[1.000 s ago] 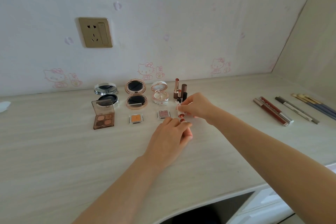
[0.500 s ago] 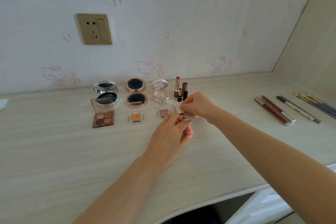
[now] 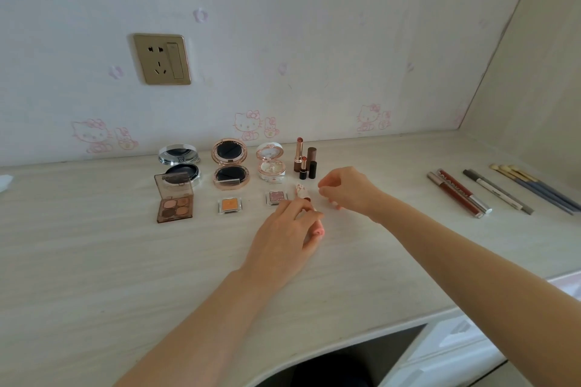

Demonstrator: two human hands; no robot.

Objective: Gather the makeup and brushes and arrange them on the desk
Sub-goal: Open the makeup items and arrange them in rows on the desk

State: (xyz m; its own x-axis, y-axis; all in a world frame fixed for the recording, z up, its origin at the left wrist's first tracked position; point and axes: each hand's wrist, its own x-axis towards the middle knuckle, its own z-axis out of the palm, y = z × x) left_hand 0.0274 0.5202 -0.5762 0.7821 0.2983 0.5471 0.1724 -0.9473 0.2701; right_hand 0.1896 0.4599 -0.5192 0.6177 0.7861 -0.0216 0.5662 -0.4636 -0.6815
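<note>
Though pale, wood-grain desk [image 3: 94, 261] below cat-stickered wall [image 3: 314, 41].

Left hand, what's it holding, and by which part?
The left hand grips a small pink lipstick around its middle; both ends stick out.

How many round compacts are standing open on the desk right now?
3, in a row near the wall: silver compact on the left, rose-gold compact in the middle, white compact on the right, beside the lipsticks. None appears hidden.
</note>
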